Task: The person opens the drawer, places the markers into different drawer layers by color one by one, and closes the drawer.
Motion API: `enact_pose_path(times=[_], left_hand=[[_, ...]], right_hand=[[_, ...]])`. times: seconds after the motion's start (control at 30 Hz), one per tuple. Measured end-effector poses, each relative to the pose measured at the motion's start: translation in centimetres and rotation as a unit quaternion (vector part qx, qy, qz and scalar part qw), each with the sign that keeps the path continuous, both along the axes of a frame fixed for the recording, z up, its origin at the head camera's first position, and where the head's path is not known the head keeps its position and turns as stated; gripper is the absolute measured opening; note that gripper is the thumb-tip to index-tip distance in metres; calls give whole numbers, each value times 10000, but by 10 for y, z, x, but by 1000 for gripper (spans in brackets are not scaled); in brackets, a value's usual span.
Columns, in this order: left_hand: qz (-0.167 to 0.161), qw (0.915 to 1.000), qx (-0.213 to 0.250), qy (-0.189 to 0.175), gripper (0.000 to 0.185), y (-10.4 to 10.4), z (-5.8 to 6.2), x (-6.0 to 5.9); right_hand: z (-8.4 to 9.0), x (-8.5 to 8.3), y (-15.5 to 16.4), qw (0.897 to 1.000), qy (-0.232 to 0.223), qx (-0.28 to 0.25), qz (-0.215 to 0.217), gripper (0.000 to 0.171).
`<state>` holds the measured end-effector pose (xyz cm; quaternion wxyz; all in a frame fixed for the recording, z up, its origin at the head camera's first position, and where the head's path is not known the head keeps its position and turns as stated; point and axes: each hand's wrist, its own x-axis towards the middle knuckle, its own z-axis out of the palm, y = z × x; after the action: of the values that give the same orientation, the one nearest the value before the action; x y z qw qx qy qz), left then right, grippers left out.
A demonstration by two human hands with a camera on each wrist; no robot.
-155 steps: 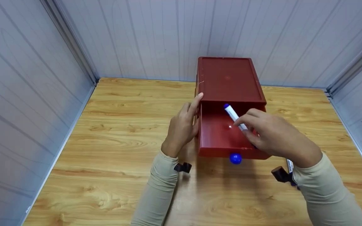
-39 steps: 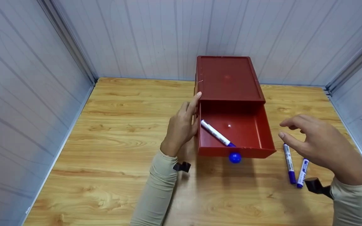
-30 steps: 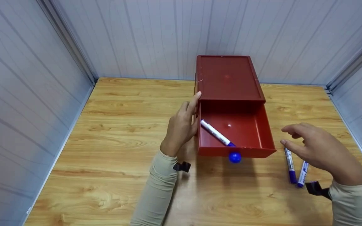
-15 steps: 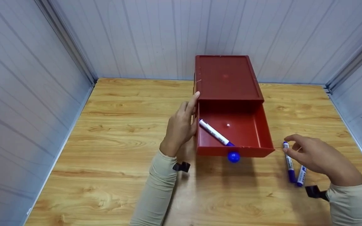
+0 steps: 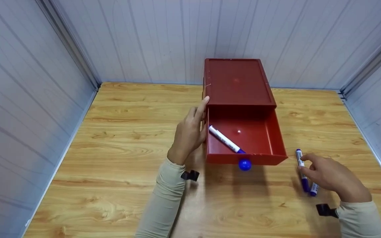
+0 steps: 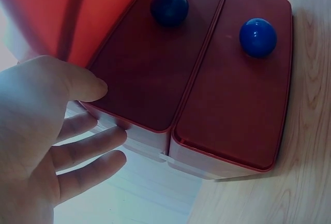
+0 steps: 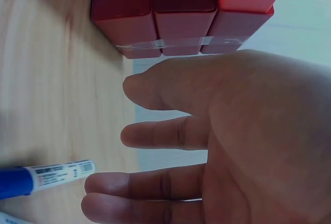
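A red plastic drawer cabinet (image 5: 238, 81) stands toward the back, its top drawer (image 5: 256, 140) pulled out. My left hand (image 5: 187, 135) rests along the cabinet's left side, fingers extended; in the left wrist view the thumb (image 6: 85, 84) lies at the front corner. Inside the drawer a white marker (image 5: 225, 138) with a blue cap lies slantwise against the left wall. Over two more blue-capped white markers on the table, my right hand (image 5: 329, 173) hovers with thumb and fingers apart. The longer marker (image 5: 305, 184) lies by the fingertips; the other marker (image 5: 314, 189) is partly hidden under the hand.
A blue ball knob (image 5: 244, 164) sticks out from the open drawer's front. Below it, the left wrist view shows two closed drawers with blue knobs (image 6: 258, 38). Pale panel walls (image 5: 144, 39) bound the wooden table (image 5: 121, 132) at the back and sides.
Earlier the right hand held a marker over the drawer; that marker now lies inside. The right hand has since moved right and down to the table markers. The left hand has stayed at the cabinet.
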<state>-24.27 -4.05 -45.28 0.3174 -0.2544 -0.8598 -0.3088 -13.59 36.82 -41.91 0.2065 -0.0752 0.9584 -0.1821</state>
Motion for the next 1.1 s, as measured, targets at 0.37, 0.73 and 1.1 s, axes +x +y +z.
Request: enact_pose_path(times=[0.37,0.73,1.1], left_hand=[[40,10000,-28,1,79,0,0,-1],[91,9999,41,83,76,-2,-2,-4],[111,9999,54,74,80,-1,-3,-4]], right_hand=[[-11,1,-1,9998,-45,106,-178,58],[-28,-1,-7,9984,492,195,178,47],[-39,0,-5,9994,208,262,123,39]])
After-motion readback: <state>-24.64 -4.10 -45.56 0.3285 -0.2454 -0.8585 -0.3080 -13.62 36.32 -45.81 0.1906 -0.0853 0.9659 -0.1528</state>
